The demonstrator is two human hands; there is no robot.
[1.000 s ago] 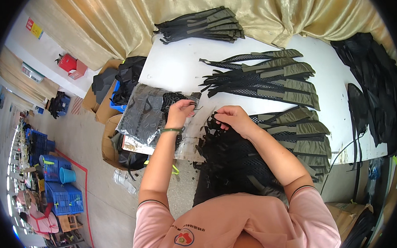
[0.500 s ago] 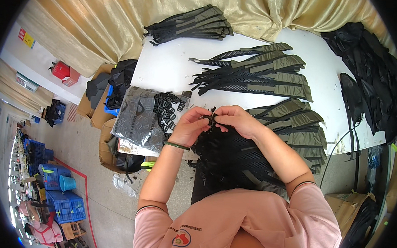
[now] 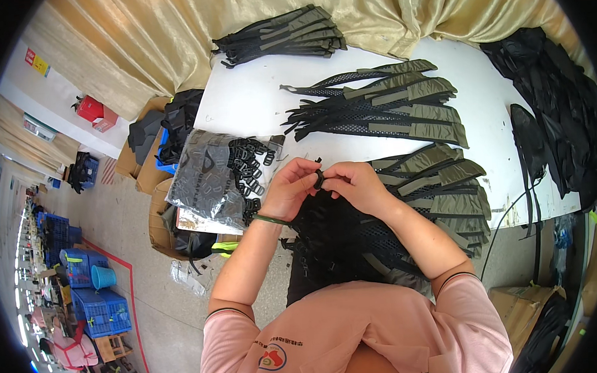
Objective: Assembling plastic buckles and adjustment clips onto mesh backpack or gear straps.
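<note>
A small black plastic buckle [image 3: 319, 180] with a bit of black webbing sticking up sits between my two hands. My left hand [image 3: 290, 187] pinches it from the left, thumb against fingers. From the other side my right hand [image 3: 358, 185] pinches at the same buckle and webbing. Below them lies a fanned pile of green and black mesh straps [image 3: 440, 189], running from my lap onto the table edge. A clear plastic bag [image 3: 207, 178] of black buckles rests left of my hands, with loose buckles [image 3: 247, 163] spilling from its mouth.
Two more stacks of straps lie on the white table [image 3: 240, 98]: a near stack [image 3: 402, 107] and a far stack [image 3: 280, 35] by the gold curtain [image 3: 370, 7]. Black bags [image 3: 545, 119] are heaped at the right. Cardboard boxes [image 3: 158, 214] stand left, blue crates [image 3: 102, 308] beyond.
Both hands stay on the buckle. My right fingers have curled in closer, and the buckle has turned slightly between the hands. The view has shifted a little.
</note>
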